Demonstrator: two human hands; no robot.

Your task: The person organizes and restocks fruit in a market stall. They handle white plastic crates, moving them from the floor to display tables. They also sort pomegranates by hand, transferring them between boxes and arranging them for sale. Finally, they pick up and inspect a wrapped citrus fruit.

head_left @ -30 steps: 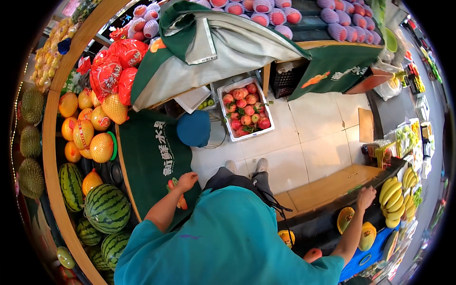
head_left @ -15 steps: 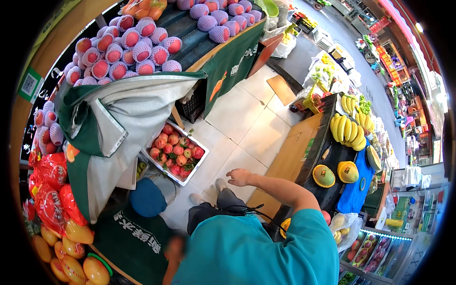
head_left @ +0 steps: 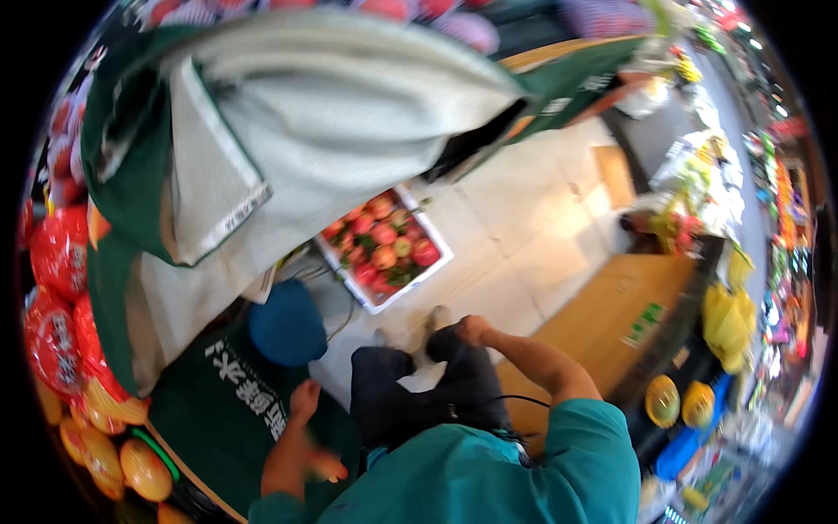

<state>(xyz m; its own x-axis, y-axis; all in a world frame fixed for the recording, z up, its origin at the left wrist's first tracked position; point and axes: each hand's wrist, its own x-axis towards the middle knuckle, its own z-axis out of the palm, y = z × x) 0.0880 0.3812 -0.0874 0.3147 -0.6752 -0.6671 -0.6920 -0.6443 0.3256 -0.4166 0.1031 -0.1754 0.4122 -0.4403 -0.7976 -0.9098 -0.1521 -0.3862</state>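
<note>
left hand (head_left: 305, 400) is over the edge of the dark green sheet (head_left: 249, 441), just off the near edge of the round blue stool-like thing (head_left: 288, 325). nothing seen in its grip; fingers look loosely curled, but blur means can't tell if fully closed. right hand (head_left: 474, 330) is by the knee of the dark trousers (head_left: 380, 389), forearm over the wooden board (head_left: 602, 306) in this view. no item seen there either; can't tell if it touches the knee or how tight the fingers are.

white crate (head_left: 410, 283) w/ red fruit (head_left: 383, 234) sits on the tiled floor (head_left: 497, 249), near corner close to the shoes (head_left: 436, 316), apart from both hands. grey-white cloth (head_left: 340, 105) overlaps its far-left edge in view.

risks, as i judge: 1) fruit is heaped in the crate, so a shoe knocking the near corner cd bruise some or roll 1 out. 2) thin cable (head_left: 350, 316) btwn stool & crate cd snag a foot if legs shift left. 3) cloth cd catch if the crate's far-left edge gets lifted. 4) yellow fruit (head_left: 662, 401) nr the dark counter's (head_left: 635, 371) edge cd get bumped if right elbow swings wide.
</note>
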